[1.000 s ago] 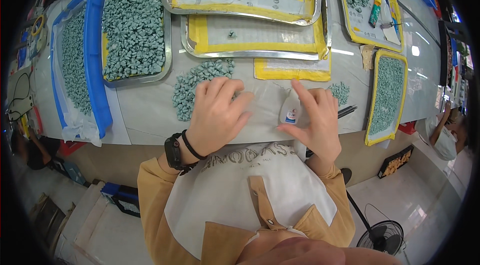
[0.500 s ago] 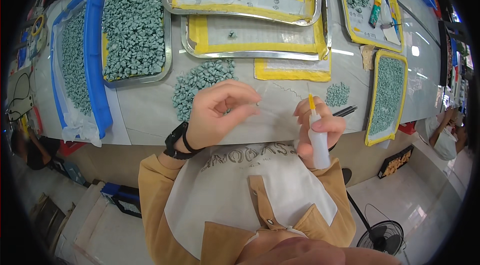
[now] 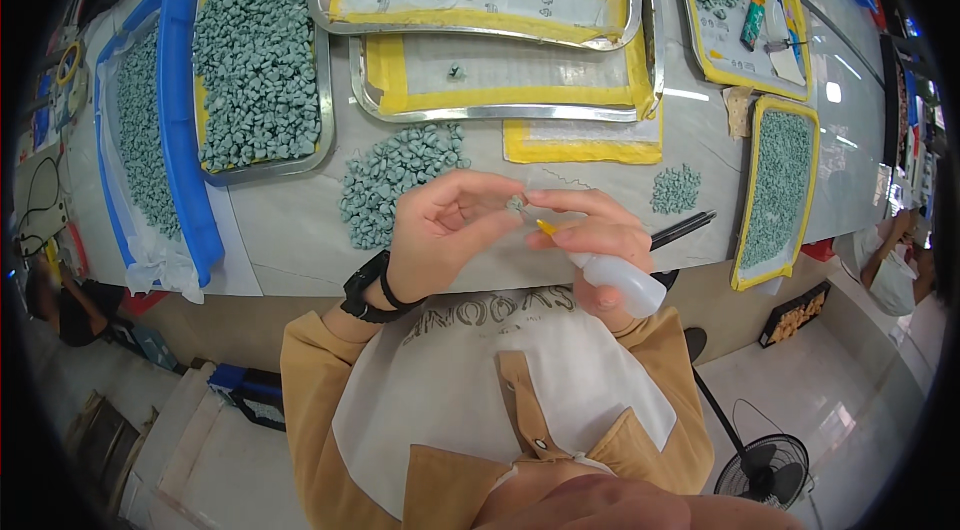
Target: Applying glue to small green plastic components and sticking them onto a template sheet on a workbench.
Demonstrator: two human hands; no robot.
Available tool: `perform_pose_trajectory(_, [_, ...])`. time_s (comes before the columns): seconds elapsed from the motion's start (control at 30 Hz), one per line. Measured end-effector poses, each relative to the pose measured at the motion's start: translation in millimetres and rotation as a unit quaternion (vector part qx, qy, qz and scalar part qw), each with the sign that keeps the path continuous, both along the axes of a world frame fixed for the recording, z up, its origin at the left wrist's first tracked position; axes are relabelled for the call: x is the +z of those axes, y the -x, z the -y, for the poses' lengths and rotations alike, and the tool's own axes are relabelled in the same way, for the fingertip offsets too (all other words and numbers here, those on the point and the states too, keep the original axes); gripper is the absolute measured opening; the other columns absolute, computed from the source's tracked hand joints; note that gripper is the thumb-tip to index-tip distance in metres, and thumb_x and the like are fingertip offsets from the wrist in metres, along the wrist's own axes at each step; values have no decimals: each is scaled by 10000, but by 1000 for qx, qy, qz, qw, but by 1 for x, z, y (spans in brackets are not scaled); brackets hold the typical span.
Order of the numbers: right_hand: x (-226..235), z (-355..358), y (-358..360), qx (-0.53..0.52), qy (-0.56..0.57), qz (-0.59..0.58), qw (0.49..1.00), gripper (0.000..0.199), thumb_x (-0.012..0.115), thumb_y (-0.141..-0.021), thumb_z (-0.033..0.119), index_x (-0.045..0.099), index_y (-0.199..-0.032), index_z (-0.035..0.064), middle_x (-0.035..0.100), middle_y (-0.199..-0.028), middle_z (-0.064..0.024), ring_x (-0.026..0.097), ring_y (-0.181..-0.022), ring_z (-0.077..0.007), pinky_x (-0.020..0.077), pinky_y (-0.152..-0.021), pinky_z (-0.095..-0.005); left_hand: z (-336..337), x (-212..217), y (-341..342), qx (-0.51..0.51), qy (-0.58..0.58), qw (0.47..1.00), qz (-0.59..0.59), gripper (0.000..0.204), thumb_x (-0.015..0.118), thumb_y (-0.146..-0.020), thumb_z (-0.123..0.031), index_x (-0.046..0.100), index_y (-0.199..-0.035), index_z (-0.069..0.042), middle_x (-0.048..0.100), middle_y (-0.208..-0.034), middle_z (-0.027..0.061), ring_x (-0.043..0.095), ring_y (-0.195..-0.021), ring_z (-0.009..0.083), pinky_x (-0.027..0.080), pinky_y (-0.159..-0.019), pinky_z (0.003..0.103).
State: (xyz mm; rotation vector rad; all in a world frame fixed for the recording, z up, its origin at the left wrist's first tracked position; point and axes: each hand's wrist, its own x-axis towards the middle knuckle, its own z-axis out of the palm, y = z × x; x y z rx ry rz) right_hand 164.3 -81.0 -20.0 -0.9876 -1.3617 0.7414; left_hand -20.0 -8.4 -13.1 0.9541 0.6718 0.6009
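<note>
In the head view, on a clock face centred on the hands, the left hand point(image 3: 440, 232) was at nine o'clock, its grip narrowed to a fingertip pinch on a small stone point(image 3: 516, 203). The stone sat at the centre, above the counter point(image 3: 295, 230): pale green, too small and blurred for its exact shape to be told. The right hand point(image 3: 614, 236), at three o'clock, had its grip curled round a bottle point(image 3: 628, 286). The bottle was milky white and partly see-through, tilted, its rounded base toward four o'clock and its yellow nozzle point(image 3: 546, 228) toward ten, with a fine tip near the stone. The right forefinger reached close to the stone; whether it touched could not be told. A larger pile of green stones point(image 3: 400, 180) lay just beside the left hand toward ten o'clock, a smaller pile point(image 3: 677, 189) near three, with dark pens point(image 3: 685, 229) just below it.
</note>
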Motion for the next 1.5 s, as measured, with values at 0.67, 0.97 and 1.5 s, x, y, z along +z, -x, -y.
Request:
perform_pose_trajectory(0.67, [3, 4, -2, 24, 62, 33, 997, 505, 362, -986, 515, 542, -1034, 46, 639, -1031, -293, 678, -838, -332, 587, -613, -367, 0, -2, 0, 1, -54, 998, -14, 298, 626, -829, 129, 574, -1119, 86, 621, -1067, 130, 644, -967, 182, 524, -856, 289])
perform_pose_trajectory(0.97, [12, 4, -10, -82, 27, 128, 988, 286, 596, -879, 292, 637, -959, 20, 673, -853, -123, 653, -904, -335, 527, -679, -379, 1, -6, 1, 12, -66, 998, -20, 301, 623, -827, 130, 574, -1120, 82, 624, -1062, 134, 641, -975, 182, 526, -866, 294])
perform_pose_trajectory(1.5, [6, -63, -109, -240, 185, 491, 817, 454, 624, -881, 161, 530, -1279, -37, 588, -800, -71, 543, -696, -140, 447, -606, -293, 1, 4, 3, -20, -120, 993, 9, 274, 623, -814, 120, 604, -1084, 75, 629, -1041, 146, 634, -931, 184, 525, -826, 286])
